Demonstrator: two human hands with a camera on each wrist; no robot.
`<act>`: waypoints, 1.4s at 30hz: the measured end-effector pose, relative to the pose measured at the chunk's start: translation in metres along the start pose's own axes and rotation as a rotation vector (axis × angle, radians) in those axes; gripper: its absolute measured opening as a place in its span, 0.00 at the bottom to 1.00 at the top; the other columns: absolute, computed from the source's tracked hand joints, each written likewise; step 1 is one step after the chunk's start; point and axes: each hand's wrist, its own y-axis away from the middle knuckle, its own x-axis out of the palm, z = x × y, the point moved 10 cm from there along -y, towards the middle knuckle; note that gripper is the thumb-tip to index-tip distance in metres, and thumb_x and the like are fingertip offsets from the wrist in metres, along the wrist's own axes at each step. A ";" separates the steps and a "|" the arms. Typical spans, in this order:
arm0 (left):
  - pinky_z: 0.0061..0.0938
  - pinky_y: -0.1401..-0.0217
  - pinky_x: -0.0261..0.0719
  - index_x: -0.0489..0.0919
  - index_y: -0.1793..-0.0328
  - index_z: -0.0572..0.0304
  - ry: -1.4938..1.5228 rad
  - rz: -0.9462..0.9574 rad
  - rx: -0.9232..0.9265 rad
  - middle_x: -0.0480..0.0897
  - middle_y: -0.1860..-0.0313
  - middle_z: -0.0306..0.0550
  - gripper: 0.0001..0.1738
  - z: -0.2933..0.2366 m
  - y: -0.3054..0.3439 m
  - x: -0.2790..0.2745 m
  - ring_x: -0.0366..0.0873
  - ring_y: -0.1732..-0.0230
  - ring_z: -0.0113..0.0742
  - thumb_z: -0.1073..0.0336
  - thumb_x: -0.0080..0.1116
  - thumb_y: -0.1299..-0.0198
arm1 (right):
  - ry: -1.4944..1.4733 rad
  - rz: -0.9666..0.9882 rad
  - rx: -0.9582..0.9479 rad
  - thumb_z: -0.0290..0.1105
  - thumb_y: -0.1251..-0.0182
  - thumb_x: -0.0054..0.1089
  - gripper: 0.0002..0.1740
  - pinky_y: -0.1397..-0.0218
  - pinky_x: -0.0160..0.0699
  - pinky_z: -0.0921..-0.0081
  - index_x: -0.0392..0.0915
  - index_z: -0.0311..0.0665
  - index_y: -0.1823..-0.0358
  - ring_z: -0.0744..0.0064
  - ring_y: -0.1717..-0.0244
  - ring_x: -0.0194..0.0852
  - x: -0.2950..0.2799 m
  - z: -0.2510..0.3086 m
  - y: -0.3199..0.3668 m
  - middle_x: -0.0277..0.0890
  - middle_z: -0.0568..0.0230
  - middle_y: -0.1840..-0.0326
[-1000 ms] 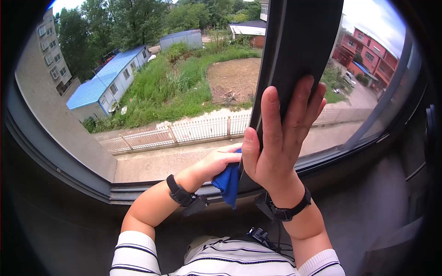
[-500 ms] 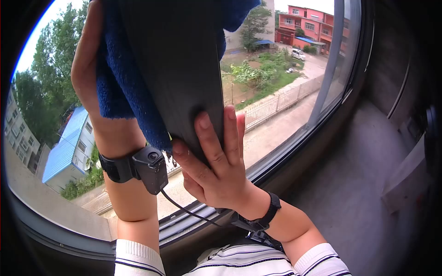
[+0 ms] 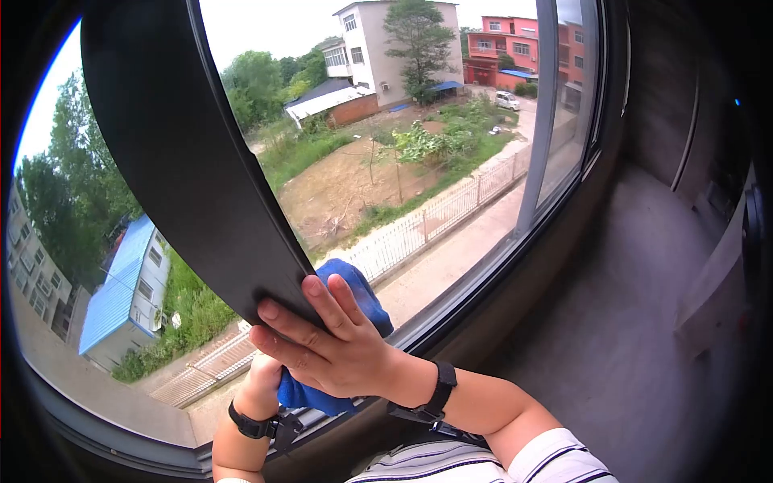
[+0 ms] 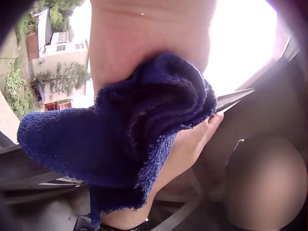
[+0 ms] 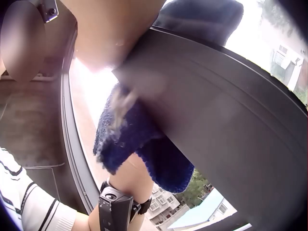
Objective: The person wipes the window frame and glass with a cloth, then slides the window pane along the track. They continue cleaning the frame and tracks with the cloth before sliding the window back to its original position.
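Observation:
A dark upright window frame [image 3: 181,161] slants across the head view. My right hand [image 3: 342,350] rests on its lower part with fingers fairly straight, fingertips on the dark face. Low at the left, my left hand [image 3: 262,385] grips a blue cloth [image 3: 354,288] wrapped around the frame's lower part. Much of the left hand is hidden behind my right hand and the frame. In the left wrist view the fluffy cloth [image 4: 62,144] is bunched beneath the left hand and hangs in folds. The right wrist view shows cloth [image 5: 166,166] along the frame's edge.
A window track [image 3: 451,314] runs along the bottom of the opening, and a grey post [image 3: 541,121] stands at the right. Outside are a fence [image 3: 427,229] and several buildings. The room's grey floor [image 3: 596,282] lies at the right.
My left hand and the cloth went from low to high on the frame, then back down. The right hand is now lower and further left in view, still on the frame; the view has turned right.

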 end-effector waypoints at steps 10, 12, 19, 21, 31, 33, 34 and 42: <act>0.25 0.53 0.88 0.76 0.43 0.69 -0.001 0.136 0.529 0.85 0.52 0.56 0.23 -0.164 -0.078 0.046 0.87 0.56 0.38 0.58 0.34 0.21 | -0.020 0.007 -0.047 0.40 0.29 0.52 0.26 0.15 0.32 0.46 0.73 0.58 0.29 0.45 0.15 0.36 0.000 0.002 0.000 0.54 0.68 0.17; 0.29 0.54 0.89 0.76 0.40 0.69 -0.085 0.246 0.484 0.85 0.51 0.57 0.24 -0.220 -0.105 0.077 0.88 0.57 0.39 0.55 0.36 0.21 | 0.022 0.019 -0.047 0.41 0.29 0.52 0.26 0.15 0.32 0.46 0.73 0.59 0.29 0.44 0.15 0.36 0.001 0.002 0.001 0.54 0.67 0.17; 0.33 0.54 0.91 0.72 0.31 0.70 -0.598 0.238 0.766 0.85 0.48 0.60 0.28 -0.284 -0.110 0.067 0.89 0.56 0.44 0.53 0.44 0.24 | 0.009 0.016 -0.044 0.36 0.30 0.51 0.27 0.15 0.35 0.47 0.72 0.58 0.29 0.42 0.17 0.42 0.000 0.001 0.004 0.54 0.67 0.17; 0.33 0.53 0.91 0.71 0.30 0.71 -0.477 0.281 0.711 0.85 0.48 0.60 0.28 -0.266 -0.094 0.093 0.88 0.55 0.44 0.54 0.45 0.24 | 0.006 0.020 -0.048 0.36 0.31 0.52 0.28 0.15 0.35 0.46 0.72 0.57 0.28 0.42 0.17 0.41 0.000 0.000 0.003 0.54 0.66 0.17; 0.39 0.21 0.60 0.56 0.18 0.62 -0.552 -0.523 1.011 0.64 0.23 0.52 0.31 -0.140 0.037 0.048 0.68 0.27 0.42 0.69 0.44 0.25 | -0.429 0.068 -0.007 0.32 0.33 0.59 0.28 0.16 0.42 0.53 0.71 0.49 0.30 0.47 0.16 0.40 -0.025 -0.022 0.005 0.49 0.54 0.16; 0.38 0.23 0.64 0.57 0.19 0.60 -0.678 -0.649 1.262 0.65 0.23 0.52 0.30 -0.164 0.066 0.070 0.71 0.30 0.44 0.65 0.46 0.25 | -0.513 0.126 0.073 0.31 0.34 0.61 0.34 0.18 0.48 0.53 0.63 0.43 0.26 0.44 0.17 0.45 -0.038 -0.041 0.015 0.48 0.43 0.17; 0.37 0.25 0.67 0.59 0.19 0.59 -0.776 -0.678 1.381 0.67 0.25 0.51 0.30 -0.185 0.074 0.088 0.73 0.31 0.44 0.61 0.48 0.24 | -0.522 0.132 0.068 0.31 0.34 0.61 0.34 0.18 0.48 0.53 0.63 0.43 0.26 0.44 0.17 0.45 -0.043 -0.047 0.023 0.48 0.43 0.17; 0.36 0.30 0.69 0.79 0.40 0.65 -1.935 -0.475 1.200 0.81 0.41 0.52 0.18 -0.273 -0.057 0.244 0.75 0.35 0.43 0.60 0.55 0.28 | -0.500 0.273 0.208 0.25 0.36 0.58 0.33 0.19 0.49 0.50 0.66 0.40 0.27 0.41 0.19 0.48 -0.072 -0.083 0.072 0.50 0.43 0.18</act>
